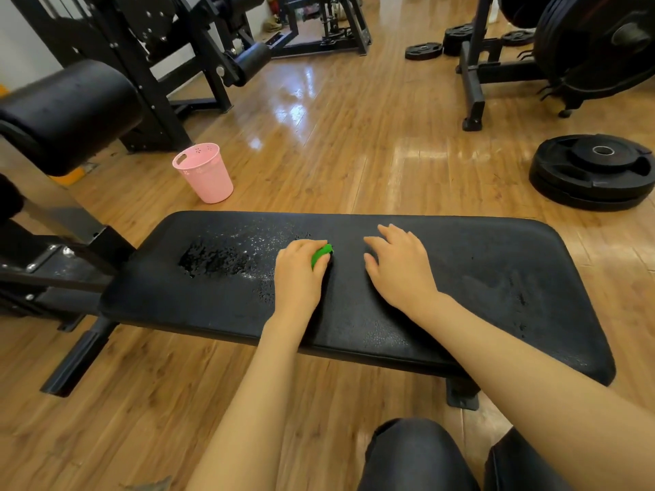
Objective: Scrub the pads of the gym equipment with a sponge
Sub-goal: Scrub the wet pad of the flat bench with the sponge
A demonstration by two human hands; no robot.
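Nearest, two dark-trousered knees (418,455) sit at six o'clock. Beyond them the black bench pad (496,278) runs nine to three o'clock. The left hand (297,274) has its fingers curled round a green sponge (320,255) pressed mid-pad, its long axis toward one o'clock. At its three o'clock, the right hand (400,267) rests flat, fingers spread. Wet droplets (216,258) lie at nine. Farther off, a pink bin (205,173) stands at eleven and weight plates (593,171) at two.
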